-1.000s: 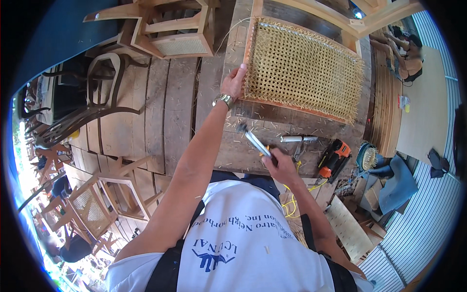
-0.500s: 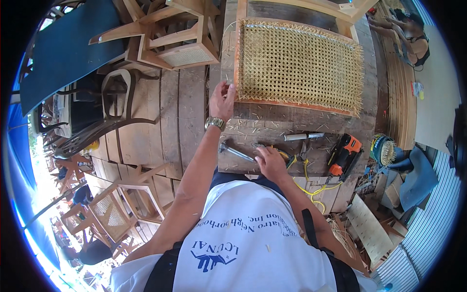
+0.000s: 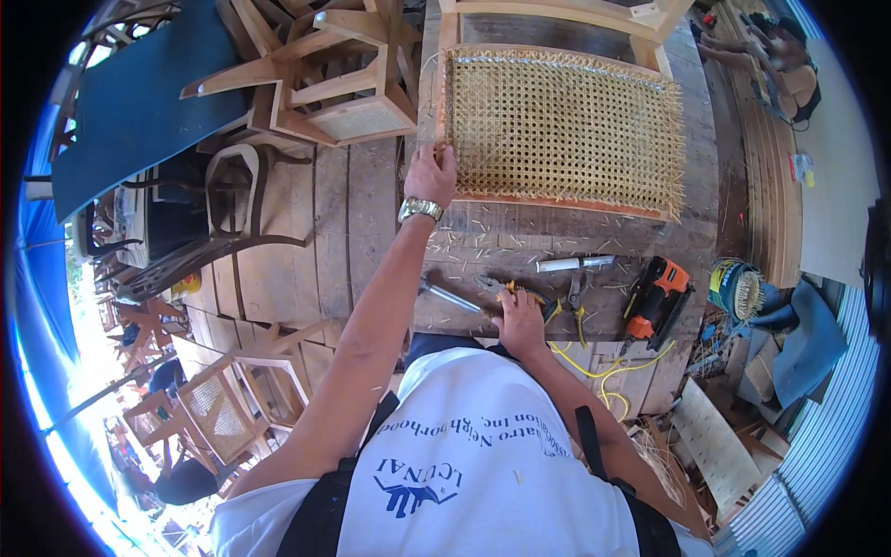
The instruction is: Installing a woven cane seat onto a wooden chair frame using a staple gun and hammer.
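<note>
A wooden chair (image 3: 548, 206) lies on the workbench, its seat covered with woven cane (image 3: 566, 130) whose loose ends bristle along the edges. My left hand (image 3: 432, 176), wearing a metal watch, grips the left side of the seat frame near its front corner; its fingertips are partly hidden. Close to the bench's near edge, my right hand (image 3: 520, 322) curls around the handle end of a hammer (image 3: 452, 295), which lies with its head to the left. Pliers with yellow and black handles (image 3: 553, 309) lie just beyond and beside the right fingers.
Right of the pliers are a white-handled tool (image 3: 574, 265), another pair of pliers (image 3: 577, 306) and an orange-black nail gun (image 3: 657, 295) with a yellow hose (image 3: 608, 373). Cane scraps litter the bench (image 3: 520, 243). Unfinished chairs (image 3: 343, 93) stand left; a person (image 3: 794, 84) sits far right.
My left hand has shifted up along the seat frame and closed over it. My right hand has drawn slightly nearer me, its fingers curling at the hammer's handle.
</note>
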Motion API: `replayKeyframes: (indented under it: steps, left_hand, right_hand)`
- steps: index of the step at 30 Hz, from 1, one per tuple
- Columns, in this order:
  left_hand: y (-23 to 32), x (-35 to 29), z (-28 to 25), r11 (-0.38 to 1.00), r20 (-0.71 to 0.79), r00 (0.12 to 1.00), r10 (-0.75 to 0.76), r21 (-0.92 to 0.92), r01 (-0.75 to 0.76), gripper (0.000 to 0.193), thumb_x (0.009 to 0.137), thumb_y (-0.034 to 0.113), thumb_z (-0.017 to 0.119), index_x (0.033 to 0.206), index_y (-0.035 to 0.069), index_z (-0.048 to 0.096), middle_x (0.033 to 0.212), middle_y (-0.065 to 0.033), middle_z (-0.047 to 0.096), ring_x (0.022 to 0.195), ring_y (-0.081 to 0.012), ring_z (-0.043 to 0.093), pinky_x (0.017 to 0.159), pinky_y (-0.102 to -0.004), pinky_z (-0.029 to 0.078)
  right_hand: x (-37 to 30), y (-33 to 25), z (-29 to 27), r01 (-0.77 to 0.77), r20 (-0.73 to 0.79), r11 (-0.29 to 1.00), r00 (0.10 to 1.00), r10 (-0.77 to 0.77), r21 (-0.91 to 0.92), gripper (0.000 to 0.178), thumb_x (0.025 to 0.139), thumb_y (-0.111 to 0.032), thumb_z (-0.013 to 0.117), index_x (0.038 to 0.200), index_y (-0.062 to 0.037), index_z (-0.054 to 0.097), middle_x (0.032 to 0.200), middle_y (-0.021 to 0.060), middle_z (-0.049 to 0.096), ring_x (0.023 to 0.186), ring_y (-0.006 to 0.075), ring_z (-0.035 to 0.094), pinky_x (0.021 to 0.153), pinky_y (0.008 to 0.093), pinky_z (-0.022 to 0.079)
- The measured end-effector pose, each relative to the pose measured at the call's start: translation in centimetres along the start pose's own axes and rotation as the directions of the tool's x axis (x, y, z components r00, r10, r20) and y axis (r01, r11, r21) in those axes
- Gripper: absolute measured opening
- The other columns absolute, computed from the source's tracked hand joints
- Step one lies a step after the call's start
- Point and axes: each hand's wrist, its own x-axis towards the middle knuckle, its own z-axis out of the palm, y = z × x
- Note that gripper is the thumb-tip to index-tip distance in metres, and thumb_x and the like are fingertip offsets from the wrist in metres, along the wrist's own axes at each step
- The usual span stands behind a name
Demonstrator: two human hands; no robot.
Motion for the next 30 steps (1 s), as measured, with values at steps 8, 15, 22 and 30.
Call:
replayKeyframes:
  steps: [8,15,22,30]
  left_hand:
    - [0.1,-2.3,-2.5,0.997,0.095,0.995,0.013,-0.074,-0.006,0.051,0.090,0.029,0.058,0.133,0.006,0.046,0.115,-0.0232,0.061,0.096,-0.0424,0.063,0.081,-0.0509,0.052]
    - [-7.1,-9.4,-3.0,0.939,0.111,0.975,-0.191,-0.269,0.215,0.062,0.087,0.028,0.068,0.137,-0.001,0.043,0.110,-0.0188,0.065,0.093,-0.0322,0.067,0.078,-0.0397,0.055]
    - [-21.5,-14.7,-3.1,0.899,0.397,0.826,-0.400,-0.003,0.438,0.072,0.089,0.045,0.060,0.141,0.000,0.039,0.114,-0.0205,0.066,0.108,-0.0371,0.062,0.095,-0.0438,0.047]
    - [-42.2,-22.2,-4.8,0.780,0.791,0.341,-0.509,0.255,0.572,0.038,0.094,0.036,0.049,0.107,0.003,0.064,0.086,-0.0144,0.069,0.078,-0.0273,0.070,0.076,-0.0439,0.054]
  right_hand:
    - [-1.4,2.6,-0.1,0.059,-0.095,0.994,0.994,-0.050,0.094,0.055,0.078,-0.020,0.073,0.125,-0.0015,0.051,0.117,0.0194,0.053,0.110,0.0382,0.052,0.094,0.0454,0.045]
    - [-7.6,6.4,-2.9,-0.132,-0.141,0.972,0.977,0.160,0.194,0.038,0.082,-0.015,0.070,0.117,-0.0069,0.058,0.110,0.0160,0.058,0.100,0.0359,0.061,0.082,0.0443,0.051]
    - [-24.3,10.5,7.8,-0.647,-0.290,0.715,0.654,0.699,0.265,0.030,0.088,-0.025,0.064,0.108,-0.0026,0.061,0.095,0.0212,0.066,0.091,0.0348,0.066,0.078,0.0434,0.052]
    - [-36.8,3.6,23.2,-0.914,0.344,0.372,0.405,0.847,0.160,0.042,0.086,-0.042,0.061,0.103,-0.0039,0.064,0.105,0.0229,0.066,0.101,0.0390,0.064,0.085,0.0466,0.050]
